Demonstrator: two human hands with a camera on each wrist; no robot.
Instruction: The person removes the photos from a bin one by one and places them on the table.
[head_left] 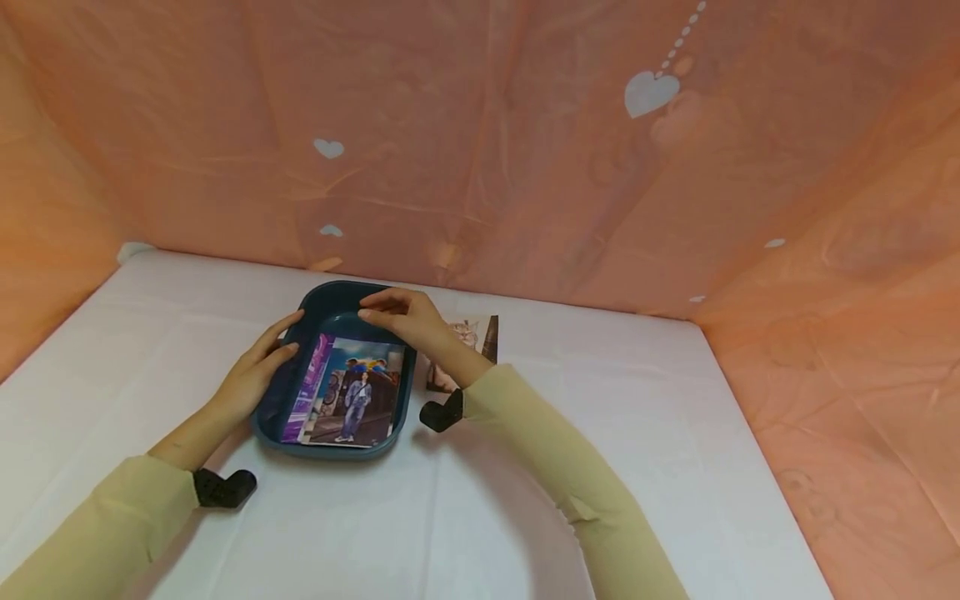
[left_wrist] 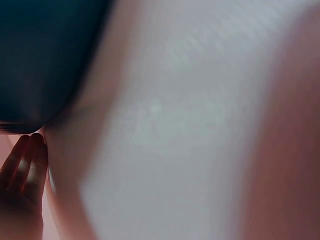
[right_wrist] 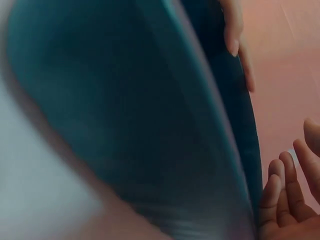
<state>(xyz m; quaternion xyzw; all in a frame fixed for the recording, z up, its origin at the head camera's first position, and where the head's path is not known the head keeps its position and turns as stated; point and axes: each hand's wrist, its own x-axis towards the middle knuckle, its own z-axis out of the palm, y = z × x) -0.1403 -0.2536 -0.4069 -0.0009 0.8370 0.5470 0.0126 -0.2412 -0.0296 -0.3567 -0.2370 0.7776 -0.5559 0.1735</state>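
Note:
A dark teal tray with rounded corners is in the head view, left of the middle. Inside it, several picture cards overlap; on top is a photo of a standing person, over a purple-edged card. My left hand holds the tray's left side, thumb over the rim and fingers along the outside. Above the tray's far right part is my right hand, its thumb and fingers apart with nothing between them. A cat picture lies right of the tray, partly hidden by my right hand and wrist.
A white cloth covers the table. Orange sheeting with pale hearts hangs behind it and at both sides. Black wrist devices stick out below both sleeves.

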